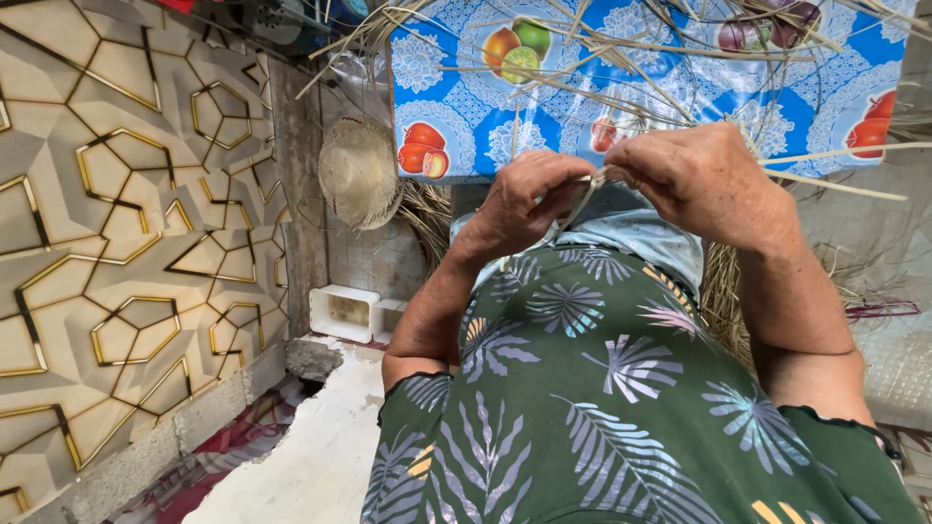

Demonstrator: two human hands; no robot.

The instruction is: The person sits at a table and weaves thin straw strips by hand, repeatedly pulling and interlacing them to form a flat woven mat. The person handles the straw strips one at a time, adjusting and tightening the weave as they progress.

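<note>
The left hand [524,199] and the right hand [694,180] are close together, just above the person's lap. Both hands are curled tight, and their fingers pinch thin, pale yellow straw strips [582,194] between them. One strip runs from hand to hand and bends down a little in the gap. I cannot tell how many strips each hand holds.

The lap is covered by a green dress with leaf shapes [602,388], and a light blue cloth [641,238] lies on it right under the hands.

Past the hands is a table with a blue plastic cover with fruit pictures [456,107]. Many long loose straw stalks [680,58] lie across the top of it and stick out over its near edge.

A small round woven straw hat [357,173] hangs just beside the left edge of the table cover. Lower down, a white plastic box [343,312] sits on the floor by the tan wall with gold lines [116,213].
</note>
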